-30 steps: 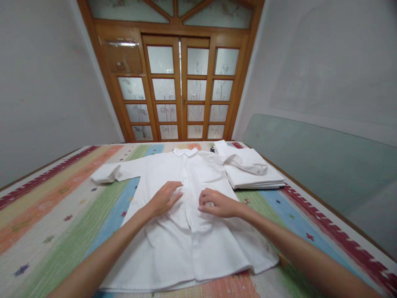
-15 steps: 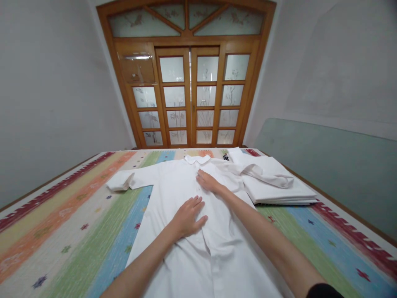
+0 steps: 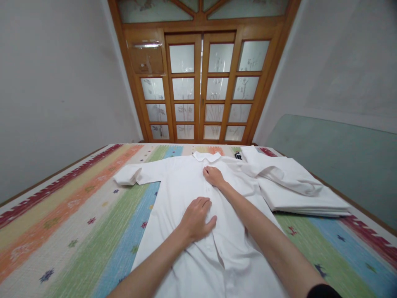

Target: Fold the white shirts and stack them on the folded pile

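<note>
The white shirt lies front up on the striped cover, its collar at the far end and its body already spread out; the left hand rests palm down on the middle of the front, fingers loosely extended and a little parted, the thumb out to the side, with nothing in its grasp; the right hand is at the front edge just below the collar, fingers curled in, and whether they pinch any cloth I cannot tell; the smoothing looks only partly done, since creases run across the lower front and a slit gapes below the left hand; one sleeve reaches out to the left with its end doubled over, while the other lies twisted on the folded white stack; neither sleeve is folded in over the body yet.
</note>
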